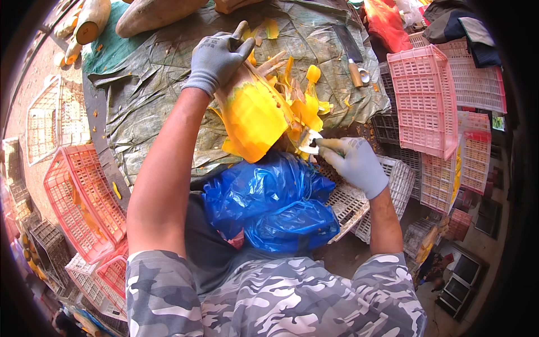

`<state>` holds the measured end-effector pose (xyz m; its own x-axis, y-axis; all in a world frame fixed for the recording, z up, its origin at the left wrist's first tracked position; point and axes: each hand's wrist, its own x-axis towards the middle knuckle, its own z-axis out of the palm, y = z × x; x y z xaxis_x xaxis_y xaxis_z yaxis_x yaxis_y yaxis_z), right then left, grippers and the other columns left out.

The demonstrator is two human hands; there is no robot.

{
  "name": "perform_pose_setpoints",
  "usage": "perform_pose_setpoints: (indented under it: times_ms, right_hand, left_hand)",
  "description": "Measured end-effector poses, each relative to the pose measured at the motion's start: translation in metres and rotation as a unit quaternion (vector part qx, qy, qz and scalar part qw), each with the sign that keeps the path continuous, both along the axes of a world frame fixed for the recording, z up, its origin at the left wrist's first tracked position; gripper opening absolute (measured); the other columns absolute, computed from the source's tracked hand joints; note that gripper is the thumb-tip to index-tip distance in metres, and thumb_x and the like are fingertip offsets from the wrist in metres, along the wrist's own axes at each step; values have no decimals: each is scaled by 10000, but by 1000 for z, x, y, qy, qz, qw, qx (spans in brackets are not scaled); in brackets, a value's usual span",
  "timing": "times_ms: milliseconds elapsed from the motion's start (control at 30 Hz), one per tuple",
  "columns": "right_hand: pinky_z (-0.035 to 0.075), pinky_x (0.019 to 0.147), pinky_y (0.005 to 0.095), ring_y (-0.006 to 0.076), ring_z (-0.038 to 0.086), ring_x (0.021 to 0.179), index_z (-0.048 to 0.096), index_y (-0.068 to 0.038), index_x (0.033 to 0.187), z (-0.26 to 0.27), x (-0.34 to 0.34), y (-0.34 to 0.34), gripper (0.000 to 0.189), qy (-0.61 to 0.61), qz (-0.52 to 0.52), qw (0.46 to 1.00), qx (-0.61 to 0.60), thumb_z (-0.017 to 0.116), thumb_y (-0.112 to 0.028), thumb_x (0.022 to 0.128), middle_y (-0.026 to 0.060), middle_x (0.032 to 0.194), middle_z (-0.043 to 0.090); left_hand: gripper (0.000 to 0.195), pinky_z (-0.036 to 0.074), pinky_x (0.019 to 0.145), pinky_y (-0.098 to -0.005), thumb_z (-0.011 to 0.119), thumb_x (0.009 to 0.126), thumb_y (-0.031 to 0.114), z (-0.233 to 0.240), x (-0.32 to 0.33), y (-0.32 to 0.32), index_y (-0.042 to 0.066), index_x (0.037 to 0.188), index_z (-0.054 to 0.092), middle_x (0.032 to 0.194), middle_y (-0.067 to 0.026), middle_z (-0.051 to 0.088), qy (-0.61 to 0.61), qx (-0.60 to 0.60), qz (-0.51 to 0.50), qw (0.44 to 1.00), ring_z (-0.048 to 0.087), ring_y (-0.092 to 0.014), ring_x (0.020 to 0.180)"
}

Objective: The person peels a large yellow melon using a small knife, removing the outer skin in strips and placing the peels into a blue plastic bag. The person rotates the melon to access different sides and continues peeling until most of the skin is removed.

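My left hand (219, 57), in a grey work glove, holds the upper end of a large piece of peeled pumpkin (254, 113); its thumb and forefinger stick out. The yellow flesh slants down towards me, with peelings (305, 107) heaped on its right. My right hand (353, 160), also gloved, grips a peeler-like tool (309, 141) with a pale metal head, close to the pumpkin's lower right side. Its handle is mostly hidden in my fingers. A blue plastic bag (273, 198) covers my lap just below the pumpkin.
A cleaver (348, 44) with a wooden handle lies beside a metal spoon (364, 76) on the wrinkled tarpaulin (156, 101). Whole pumpkins (160, 17) rest along the far edge. Pink crates (84, 202) stand at left, more crates (423, 101) at right, and a white crate (389, 177) by my right forearm.
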<state>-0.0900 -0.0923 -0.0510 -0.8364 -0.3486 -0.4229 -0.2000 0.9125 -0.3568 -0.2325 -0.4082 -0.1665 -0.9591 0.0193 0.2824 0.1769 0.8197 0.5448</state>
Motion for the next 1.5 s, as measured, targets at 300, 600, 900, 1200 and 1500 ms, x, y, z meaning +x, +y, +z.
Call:
perform_pose_setpoints:
  times_ms: [300,600,900,1200,1500]
  right_hand:
    - [580,769,350,293,768,850,764,-19,1164,-18,-48,-35,350,129,-105,964,-210,661,-300,982,205,930,769]
    - [582,729,387,325,747,795,788,-64,1099,-7,-2,-2,255,55,6,993,-101,701,-247,944,191,876,749]
    - [585,854,386,322,761,929,774,-32,1136,-29,-65,-60,374,95,-63,979,-168,633,-345,987,219,974,760]
    - [587,800,400,346,745,889,787,-55,1103,-24,-3,-20,311,67,-28,984,-160,682,-308,952,206,954,755]
    - [583,762,376,285,772,865,781,-63,1156,-23,-42,-32,314,63,-179,965,-182,691,-294,963,211,951,760]
  left_hand:
    - [473,563,790,-454,644,965,529,-2,-1,1,78,946,784,911,-174,744,27,-26,12,999,714,-383,861]
    - [484,562,775,-444,652,956,551,-4,-4,1,86,987,784,920,-168,748,1,7,6,1000,713,-378,844]
    - [476,558,798,-444,637,972,533,-4,-2,-1,81,996,784,933,-178,742,7,-15,8,1000,712,-380,879]
    - [463,561,788,-431,648,977,514,-6,-3,-2,72,1002,782,943,-158,745,12,1,-3,1000,715,-368,862]
    - [469,558,786,-449,639,980,516,-5,-5,-4,67,979,778,927,-183,743,13,-12,-1,1000,707,-396,855]
